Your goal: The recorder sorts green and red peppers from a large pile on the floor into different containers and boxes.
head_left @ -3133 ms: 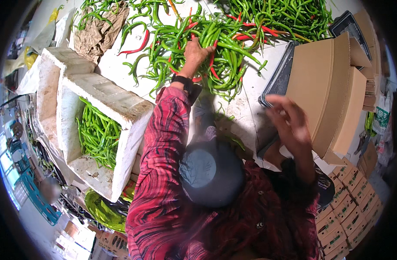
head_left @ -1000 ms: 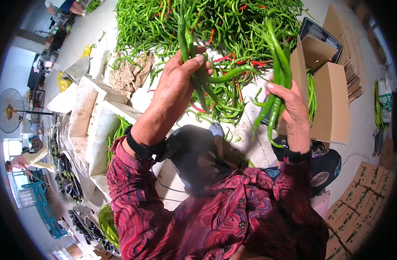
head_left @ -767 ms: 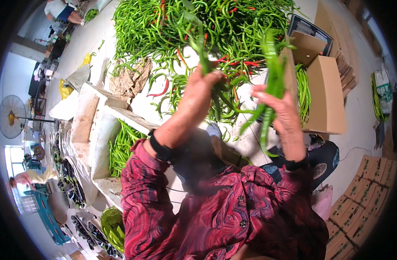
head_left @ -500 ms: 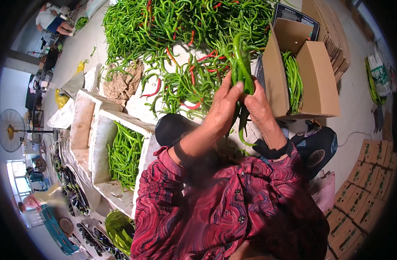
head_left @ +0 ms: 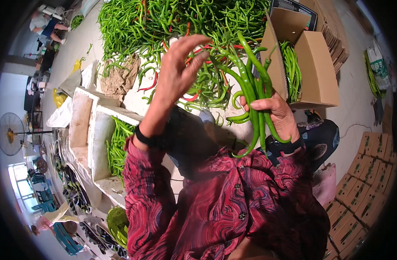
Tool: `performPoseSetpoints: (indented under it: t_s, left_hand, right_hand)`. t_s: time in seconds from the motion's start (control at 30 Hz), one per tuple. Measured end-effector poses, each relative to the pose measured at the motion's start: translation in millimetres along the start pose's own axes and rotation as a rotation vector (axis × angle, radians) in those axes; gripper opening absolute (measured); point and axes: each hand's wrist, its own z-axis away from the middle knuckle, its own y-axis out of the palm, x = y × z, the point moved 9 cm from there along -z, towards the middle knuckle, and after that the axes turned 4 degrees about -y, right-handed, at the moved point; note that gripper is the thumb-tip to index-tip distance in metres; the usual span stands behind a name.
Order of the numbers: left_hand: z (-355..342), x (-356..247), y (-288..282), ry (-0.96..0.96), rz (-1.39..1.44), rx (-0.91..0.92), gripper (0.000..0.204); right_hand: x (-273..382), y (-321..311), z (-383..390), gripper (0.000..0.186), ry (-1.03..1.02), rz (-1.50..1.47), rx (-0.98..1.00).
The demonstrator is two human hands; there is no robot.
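Observation:
My right hand [head_left: 276,112] is closed around a bunch of long green chili peppers [head_left: 254,93], their ends fanning out above and below the fist. My left hand [head_left: 179,69] is raised to the left of the bunch, fingers apart and slightly curled, with nothing in it. Behind it lie loose green and red chilies [head_left: 205,84] on the white floor. Beyond them spreads a large heap of green chilies [head_left: 164,26]. Close to the right hand stands an open cardboard box [head_left: 319,69], with a row of green chilies [head_left: 291,71] inside.
A white foam box [head_left: 99,143] holding green chilies [head_left: 117,151] stands at my left, beside crumpled brown paper [head_left: 120,78]. Flattened cardboard [head_left: 335,41] leans at the far right; stacked cartons [head_left: 363,182] fill the lower right. Another person [head_left: 47,26] is at the far left.
My left hand has let go of the chili bunch and moved up and left. My right hand keeps hold of the bunch, which has moved slightly right and down and fanned out.

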Motion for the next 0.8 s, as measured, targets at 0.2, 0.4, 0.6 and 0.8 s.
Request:
performPoseSetpoints:
  t_s: [0.2, 0.4, 0.6, 0.8]
  left_hand:
    - [-19.9, 6.0, 7.8, -0.023, -0.033, 0.289, 0.044]
    - [-14.1, -10.5, 21.2, 0.176, -0.093, 0.359, 0.04]
    - [-5.2, 5.3, 19.5, -0.025, 0.096, 0.365, 0.02]
    - [8.3, 35.1, 5.1, -0.229, 0.09, 0.317, 0.021]
  right_hand:
    - [9.9, 27.5, 12.5, 0.055, 0.074, 0.103, -0.028]
    - [10.7, 33.9, 22.2, 0.054, 0.126, 0.127, -0.055]
    - [2.5, 35.6, 20.6, 0.053, 0.139, 0.104, 0.005]
    - [-10.0, 27.9, 7.9, 0.05, 0.13, 0.018, 0.118]
